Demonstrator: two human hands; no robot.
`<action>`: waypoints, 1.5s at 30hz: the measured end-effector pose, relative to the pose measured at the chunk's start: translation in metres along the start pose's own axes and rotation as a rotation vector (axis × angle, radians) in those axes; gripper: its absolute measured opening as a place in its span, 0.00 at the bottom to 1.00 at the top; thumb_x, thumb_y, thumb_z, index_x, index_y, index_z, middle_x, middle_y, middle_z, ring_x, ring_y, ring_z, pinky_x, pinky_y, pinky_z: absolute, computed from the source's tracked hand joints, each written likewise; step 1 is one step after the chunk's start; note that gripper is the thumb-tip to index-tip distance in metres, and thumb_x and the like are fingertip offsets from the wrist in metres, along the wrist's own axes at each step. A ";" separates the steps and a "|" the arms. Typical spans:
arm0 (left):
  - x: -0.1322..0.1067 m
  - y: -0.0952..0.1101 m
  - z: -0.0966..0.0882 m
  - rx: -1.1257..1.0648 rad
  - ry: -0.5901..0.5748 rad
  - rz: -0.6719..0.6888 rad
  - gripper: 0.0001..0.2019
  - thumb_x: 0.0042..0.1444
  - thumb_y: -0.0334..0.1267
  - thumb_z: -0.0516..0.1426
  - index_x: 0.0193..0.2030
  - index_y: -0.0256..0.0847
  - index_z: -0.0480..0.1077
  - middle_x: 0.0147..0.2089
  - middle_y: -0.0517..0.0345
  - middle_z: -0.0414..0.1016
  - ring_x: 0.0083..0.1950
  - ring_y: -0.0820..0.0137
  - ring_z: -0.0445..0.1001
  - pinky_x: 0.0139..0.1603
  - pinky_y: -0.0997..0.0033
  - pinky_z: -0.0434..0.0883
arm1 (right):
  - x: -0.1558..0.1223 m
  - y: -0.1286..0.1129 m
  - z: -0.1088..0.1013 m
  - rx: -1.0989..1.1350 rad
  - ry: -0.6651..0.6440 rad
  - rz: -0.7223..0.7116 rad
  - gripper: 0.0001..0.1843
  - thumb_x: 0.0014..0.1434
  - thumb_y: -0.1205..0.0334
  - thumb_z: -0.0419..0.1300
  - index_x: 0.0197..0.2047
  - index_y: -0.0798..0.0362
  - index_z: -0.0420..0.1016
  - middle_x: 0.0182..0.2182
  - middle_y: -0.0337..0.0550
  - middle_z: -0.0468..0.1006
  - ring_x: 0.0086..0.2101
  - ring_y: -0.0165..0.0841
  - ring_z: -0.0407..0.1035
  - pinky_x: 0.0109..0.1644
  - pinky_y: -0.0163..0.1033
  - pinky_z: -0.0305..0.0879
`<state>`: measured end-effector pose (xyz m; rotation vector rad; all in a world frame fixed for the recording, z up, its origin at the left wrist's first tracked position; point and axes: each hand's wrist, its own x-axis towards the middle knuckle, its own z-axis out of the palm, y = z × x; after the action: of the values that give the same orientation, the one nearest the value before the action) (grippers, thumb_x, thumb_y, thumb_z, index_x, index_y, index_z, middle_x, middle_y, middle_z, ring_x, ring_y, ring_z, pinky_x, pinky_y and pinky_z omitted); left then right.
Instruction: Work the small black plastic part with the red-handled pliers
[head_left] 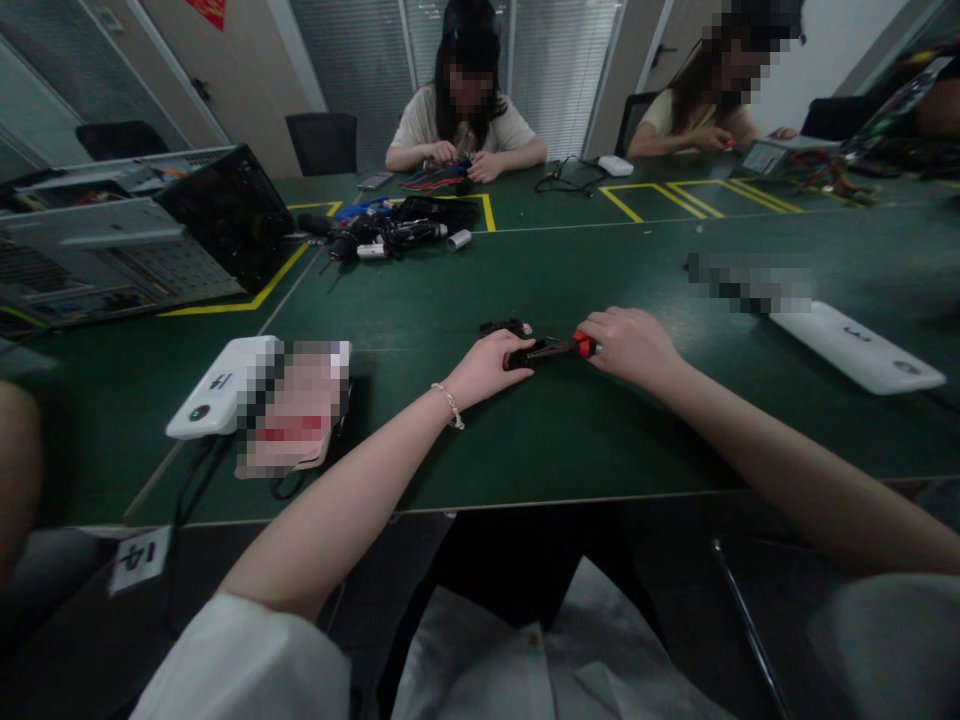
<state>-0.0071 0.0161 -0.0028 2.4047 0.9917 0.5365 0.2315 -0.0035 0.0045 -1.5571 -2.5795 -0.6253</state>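
Note:
My right hand (630,342) is closed round the red handles of a pair of pliers (559,349), whose dark jaws point left. Between the thumb and fingers of my left hand (491,365) is a small black part (519,358), and the plier jaws meet it. Its exact kind is too dark and small to make out. Just beyond my left fingers, a few small dark pieces (501,327) lie on the green table (570,440). Both hands are low over the tabletop, near its front edge.
Left stands an opened computer case (127,245). A white power bank (221,388) and a pinkish phone-like thing (300,405) lie nearer; another power bank (862,350) is right. Motors and cables (397,228) are piled farther back. Two people (466,130) sit opposite.

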 end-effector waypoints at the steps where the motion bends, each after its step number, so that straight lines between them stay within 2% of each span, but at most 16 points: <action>1: 0.000 -0.001 0.000 0.005 0.004 0.005 0.21 0.53 0.35 0.61 0.55 0.37 0.68 0.50 0.50 0.71 0.45 0.68 0.71 0.49 0.64 0.69 | 0.000 0.000 0.000 -0.001 -0.001 0.001 0.11 0.54 0.65 0.52 0.37 0.56 0.74 0.34 0.49 0.76 0.33 0.37 0.65 0.34 0.40 0.54; 6: 0.000 0.001 0.000 -0.016 0.016 -0.003 0.20 0.53 0.33 0.61 0.53 0.37 0.69 0.52 0.51 0.72 0.48 0.67 0.72 0.52 0.63 0.69 | 0.000 0.001 0.000 0.014 -0.007 -0.006 0.11 0.54 0.65 0.53 0.38 0.56 0.74 0.34 0.49 0.76 0.32 0.37 0.65 0.33 0.39 0.55; 19: -0.001 0.002 0.000 -0.019 0.014 -0.006 0.21 0.54 0.34 0.60 0.56 0.34 0.68 0.51 0.48 0.73 0.48 0.66 0.72 0.51 0.63 0.69 | 0.000 0.001 -0.002 0.009 -0.009 -0.002 0.12 0.54 0.65 0.51 0.38 0.56 0.74 0.35 0.50 0.77 0.33 0.37 0.65 0.34 0.40 0.55; 26: 0.000 0.003 0.000 -0.015 0.002 -0.011 0.19 0.54 0.34 0.60 0.54 0.38 0.69 0.51 0.51 0.72 0.47 0.67 0.72 0.51 0.63 0.69 | 0.000 0.001 -0.001 0.019 -0.005 -0.004 0.13 0.54 0.66 0.51 0.39 0.56 0.75 0.35 0.50 0.77 0.33 0.37 0.65 0.34 0.40 0.55; 31: 0.001 0.000 0.002 -0.004 0.023 -0.008 0.21 0.54 0.35 0.60 0.55 0.37 0.68 0.50 0.50 0.73 0.49 0.66 0.72 0.52 0.64 0.68 | 0.000 0.000 -0.003 -0.008 -0.002 -0.001 0.12 0.54 0.66 0.51 0.38 0.56 0.74 0.35 0.50 0.76 0.33 0.38 0.65 0.34 0.41 0.54; 45: 0.000 0.003 0.000 0.001 0.002 -0.013 0.20 0.55 0.34 0.60 0.55 0.38 0.68 0.49 0.51 0.73 0.44 0.68 0.71 0.47 0.65 0.69 | 0.000 0.002 0.001 0.058 -0.019 0.018 0.11 0.54 0.64 0.52 0.38 0.55 0.74 0.34 0.48 0.76 0.33 0.37 0.66 0.34 0.39 0.56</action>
<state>-0.0060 0.0145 -0.0010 2.3972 1.0084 0.5343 0.2338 -0.0020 0.0042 -1.5751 -2.5698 -0.5319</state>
